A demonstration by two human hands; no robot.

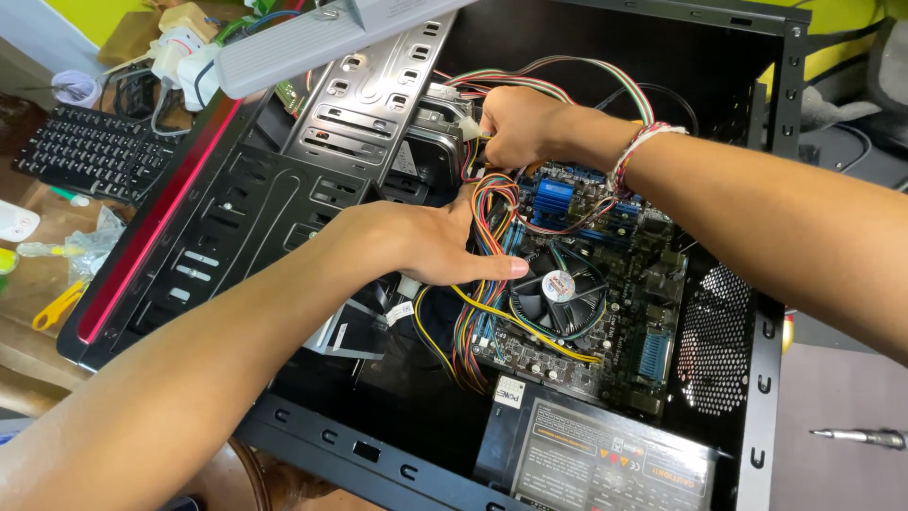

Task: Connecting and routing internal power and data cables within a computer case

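Wire bundle [473, 312] (dense) before fan [559, 287]

Both hands are working inside an open black computer case [284, 203] that is lying on its side on the counter [38, 284]. The left hand [416, 241] is pressing down on a bundle of coloured wires [487, 213] beside the round cooler fan [558, 289], while the right hand [515, 123] is gripping a connector near the drive bay. A screwdriver [861, 436] is lying at the right edge.

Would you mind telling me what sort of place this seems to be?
Probably a home or small computer repair bench: an opened desktop case lies on its side, with a spare keyboard and a screwdriver beside it.
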